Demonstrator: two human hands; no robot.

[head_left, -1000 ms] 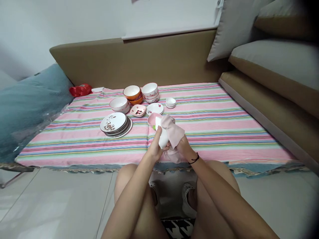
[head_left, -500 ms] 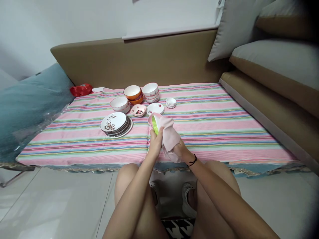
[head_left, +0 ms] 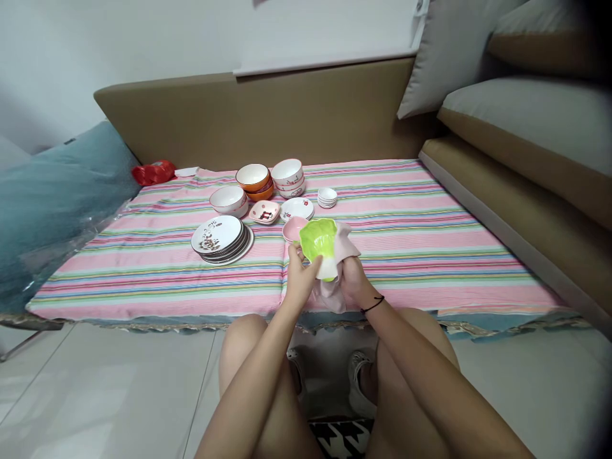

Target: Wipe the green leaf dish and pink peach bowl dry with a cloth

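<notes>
A green leaf-shaped dish [head_left: 318, 238] with a white part at its lower edge is held up over the front of the striped cloth. My left hand [head_left: 302, 274] grips its lower left side, thumb on the white part. My right hand [head_left: 352, 275] is closed on a pale pink cloth [head_left: 345, 245] that lies against the dish's right side and hangs below it. Just behind the dish sits a pink bowl [head_left: 292, 228], partly covered by it.
Stacked plates [head_left: 220, 236] stand at the left of the striped cloth [head_left: 406, 236]. Behind are white bowls [head_left: 288, 173], orange bowls [head_left: 253, 177], a square dish [head_left: 264, 211], flowered plates [head_left: 297, 208] and small white dishes [head_left: 327, 196]. Cushions [head_left: 526, 127] rise at the right.
The green dish has turned so that its inside faces up toward the camera. The pink cloth and my right hand have shifted right, uncovering most of the dish.
</notes>
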